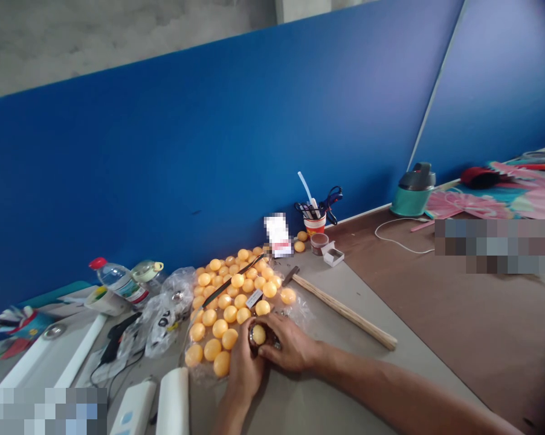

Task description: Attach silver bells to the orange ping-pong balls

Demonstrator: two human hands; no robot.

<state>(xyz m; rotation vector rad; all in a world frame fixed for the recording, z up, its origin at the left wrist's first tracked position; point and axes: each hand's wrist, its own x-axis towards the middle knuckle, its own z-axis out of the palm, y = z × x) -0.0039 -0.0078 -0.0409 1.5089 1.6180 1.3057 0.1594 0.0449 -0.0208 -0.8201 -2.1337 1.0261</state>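
Observation:
Between my two hands is a small dark brown, shiny rounded object with a pale yellow ball-like middle (258, 335). My left hand (245, 362) wraps its left side, and my right hand (290, 343) closes over its top and right side. Much of it is hidden behind the fingers. Just beyond my hands lies a clear plastic bag of orange balls (220, 328), spread across the table. A dark strip (229, 284) and a small grey label (254, 298) rest on the balls. Right of them lies a hammer (345, 311) with a wooden handle.
At the left are a plastic bottle (121, 283), crumpled clear bags (166, 323) and white long pieces (173, 402). A pen cup (315, 225), a round tub (319, 243) and a small white box (333, 255) stand near the blue partition (186, 163). A teal jug (411, 196) stands at right.

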